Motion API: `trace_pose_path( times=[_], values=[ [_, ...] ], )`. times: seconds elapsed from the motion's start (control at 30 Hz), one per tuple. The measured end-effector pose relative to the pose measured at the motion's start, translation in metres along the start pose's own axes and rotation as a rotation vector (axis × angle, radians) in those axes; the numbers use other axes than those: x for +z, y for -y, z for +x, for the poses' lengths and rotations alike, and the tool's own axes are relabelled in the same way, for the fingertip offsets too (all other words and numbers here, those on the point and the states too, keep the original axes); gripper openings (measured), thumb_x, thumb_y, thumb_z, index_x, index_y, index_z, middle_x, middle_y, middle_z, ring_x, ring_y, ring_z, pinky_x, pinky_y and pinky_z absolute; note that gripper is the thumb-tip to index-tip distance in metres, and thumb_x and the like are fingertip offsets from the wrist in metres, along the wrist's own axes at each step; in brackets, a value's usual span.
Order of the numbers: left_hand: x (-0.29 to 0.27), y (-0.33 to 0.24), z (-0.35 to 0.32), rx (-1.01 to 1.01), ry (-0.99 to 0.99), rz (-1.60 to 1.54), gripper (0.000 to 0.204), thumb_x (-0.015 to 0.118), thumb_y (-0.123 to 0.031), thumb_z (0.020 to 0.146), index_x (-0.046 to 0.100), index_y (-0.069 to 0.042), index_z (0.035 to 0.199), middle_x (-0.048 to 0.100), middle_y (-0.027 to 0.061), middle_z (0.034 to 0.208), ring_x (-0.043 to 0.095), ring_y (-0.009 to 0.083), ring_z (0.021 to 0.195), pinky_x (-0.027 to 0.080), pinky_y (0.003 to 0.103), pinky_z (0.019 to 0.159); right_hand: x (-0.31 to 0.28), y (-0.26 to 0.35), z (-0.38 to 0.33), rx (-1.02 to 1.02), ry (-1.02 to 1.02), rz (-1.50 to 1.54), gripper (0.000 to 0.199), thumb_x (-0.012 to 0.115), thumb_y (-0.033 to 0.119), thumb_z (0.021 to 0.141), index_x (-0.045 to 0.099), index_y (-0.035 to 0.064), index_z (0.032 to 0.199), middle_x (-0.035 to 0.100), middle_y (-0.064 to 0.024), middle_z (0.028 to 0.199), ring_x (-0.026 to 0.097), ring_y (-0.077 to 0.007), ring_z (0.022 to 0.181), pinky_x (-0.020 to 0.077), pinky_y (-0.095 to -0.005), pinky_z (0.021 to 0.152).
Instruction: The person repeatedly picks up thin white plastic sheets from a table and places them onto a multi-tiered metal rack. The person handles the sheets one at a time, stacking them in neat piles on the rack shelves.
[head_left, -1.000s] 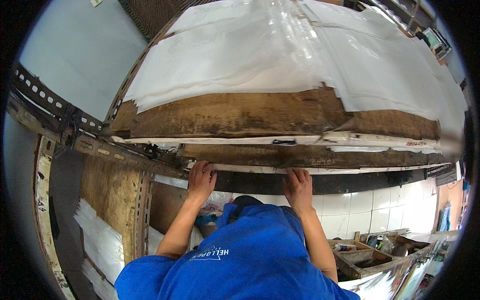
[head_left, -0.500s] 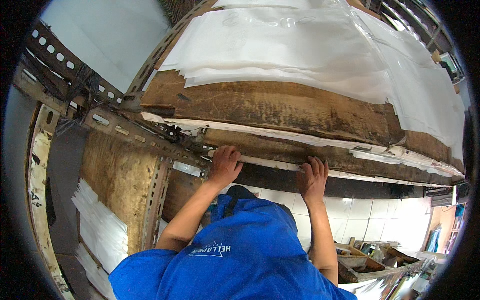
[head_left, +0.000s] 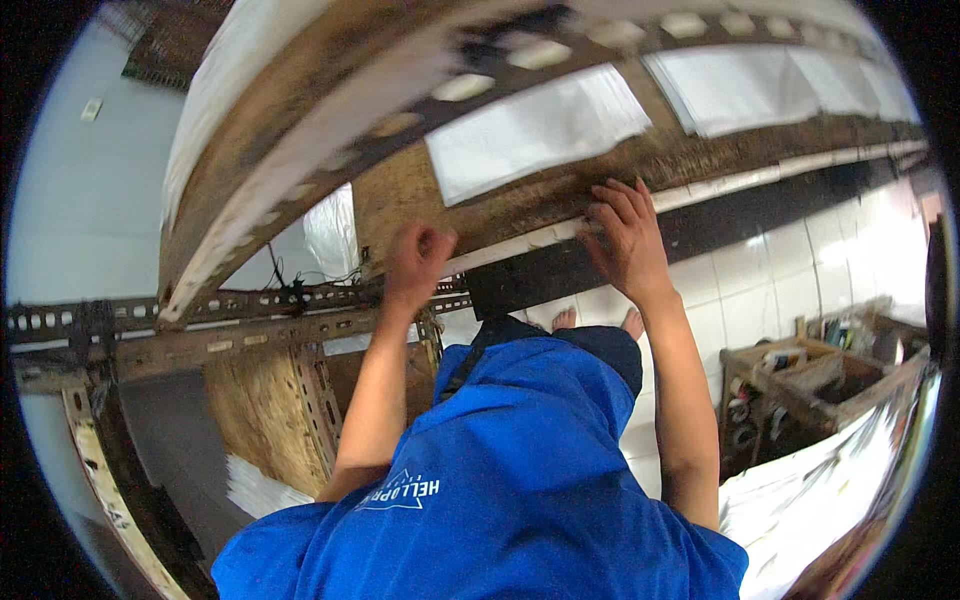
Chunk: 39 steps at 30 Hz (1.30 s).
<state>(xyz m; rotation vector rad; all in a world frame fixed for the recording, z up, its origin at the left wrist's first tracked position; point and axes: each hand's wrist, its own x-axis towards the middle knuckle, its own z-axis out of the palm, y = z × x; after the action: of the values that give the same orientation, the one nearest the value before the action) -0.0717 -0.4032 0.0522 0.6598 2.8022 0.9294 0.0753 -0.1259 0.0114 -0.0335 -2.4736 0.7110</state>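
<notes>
My left hand [head_left: 415, 265], slightly blurred, is raised beside the left end of a wooden shelf board [head_left: 540, 212]. Its fingers curl inward, and nothing shows in them. My right hand [head_left: 625, 235] is by the board's pale front edge [head_left: 535, 243], with fingers bent but apart and nothing held. Whether its fingertips touch the board is not clear. White sheets [head_left: 540, 130] lie on this board behind my hands, with another white stack [head_left: 740, 90] farther right.
A slotted metal bar [head_left: 390, 125] arches above the shelf. Another slotted metal frame [head_left: 230, 340] crosses at left, beside an upright wooden panel [head_left: 265, 405]. A wooden divided rack [head_left: 800, 375] stands at right on white floor tiles [head_left: 700, 290].
My view has shifted so the lower shelf's sheets now show beneath the upper shelf. My left hand has come off the board edge and curled; my right hand remains near it.
</notes>
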Motion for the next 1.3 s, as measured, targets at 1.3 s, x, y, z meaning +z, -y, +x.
trace_pose_path(
  times=[1.3],
  values=[
    [-0.040, 0.178, 0.203, -0.545, -0.223, 0.459, 0.087, 0.031, -0.068, 0.089, 0.060, 0.012, 0.111, 0.058, 0.0322, 0.114, 0.055, 0.0451, 0.109, 0.041, 0.047, 0.094, 0.002, -0.001, -0.004, 0.092, -0.023, -0.005, 0.052, 0.076, 0.018, 0.063, 0.061, 0.0100, 0.111, 0.055, -0.0085, 0.121, 0.044, -0.0291, 0.124, 0.0277, -0.0491, 0.113]
  ],
)
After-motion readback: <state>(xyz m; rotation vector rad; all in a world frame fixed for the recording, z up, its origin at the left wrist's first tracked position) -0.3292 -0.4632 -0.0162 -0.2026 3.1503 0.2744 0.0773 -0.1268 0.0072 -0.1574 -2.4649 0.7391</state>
